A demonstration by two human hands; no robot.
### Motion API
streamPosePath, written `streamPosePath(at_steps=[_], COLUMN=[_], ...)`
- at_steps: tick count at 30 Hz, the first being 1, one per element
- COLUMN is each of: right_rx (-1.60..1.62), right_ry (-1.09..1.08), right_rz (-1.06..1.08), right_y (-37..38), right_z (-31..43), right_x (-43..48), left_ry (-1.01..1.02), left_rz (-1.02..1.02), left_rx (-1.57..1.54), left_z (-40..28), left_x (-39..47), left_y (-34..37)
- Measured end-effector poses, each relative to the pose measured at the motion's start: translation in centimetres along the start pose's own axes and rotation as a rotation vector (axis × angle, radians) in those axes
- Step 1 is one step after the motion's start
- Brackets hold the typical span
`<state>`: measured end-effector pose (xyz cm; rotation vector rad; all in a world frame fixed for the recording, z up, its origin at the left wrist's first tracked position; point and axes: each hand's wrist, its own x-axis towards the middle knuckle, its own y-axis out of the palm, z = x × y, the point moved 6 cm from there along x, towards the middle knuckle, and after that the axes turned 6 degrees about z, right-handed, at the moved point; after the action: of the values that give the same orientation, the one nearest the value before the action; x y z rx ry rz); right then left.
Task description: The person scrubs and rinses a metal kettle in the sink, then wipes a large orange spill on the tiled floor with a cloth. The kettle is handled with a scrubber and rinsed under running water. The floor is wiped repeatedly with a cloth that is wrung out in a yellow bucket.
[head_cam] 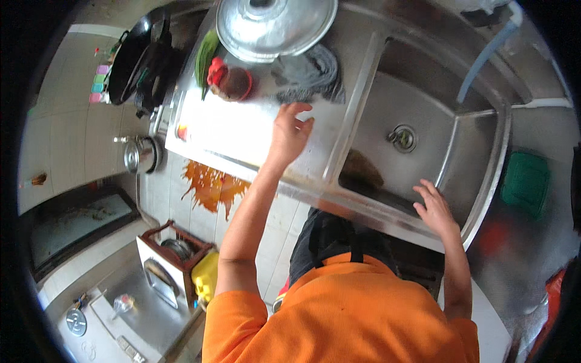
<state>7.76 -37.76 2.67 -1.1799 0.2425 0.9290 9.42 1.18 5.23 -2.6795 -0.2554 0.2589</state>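
My left hand [292,133] hovers above the steel drainboard [313,156], its fingers bent and apart, with nothing in them. Just beyond its fingertips lies a crumpled grey cloth [313,75]. Over the near right part of a steel sink basin [417,109] is my right hand [434,206], fingers spread and holding nothing. A drain strainer [403,138] with green scraps sits in the basin floor. Behind the cloth rests a large metal lid [277,25]. Left of it are a long green vegetable [206,59] and a small brown item with a red rim [238,84].
A blue hose [485,61] hangs over the basin's far right corner. Right of the sink stands a green plastic container [525,183]. A black wok [136,59] and a metal pot [140,155] are at left. An orange-brown splash-shaped patch [213,183] marks the tiled floor.
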Motion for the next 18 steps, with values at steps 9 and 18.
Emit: streamPosePath(at_steps=[9,18], right_rx=[0.133,0.227], right_ry=[0.088,-0.042], right_rz=[-0.179,-0.404], right_y=[-3.1,-9.2], right_z=[-2.0,1.6], right_x=[-2.5,-1.0], left_ry=[0.370,0.272], left_rz=[-0.230,-0.009], left_rx=[0.781,0.676], left_z=[-3.6,-3.8], left_x=[7.6,11.8], left_y=[0.4,4.0])
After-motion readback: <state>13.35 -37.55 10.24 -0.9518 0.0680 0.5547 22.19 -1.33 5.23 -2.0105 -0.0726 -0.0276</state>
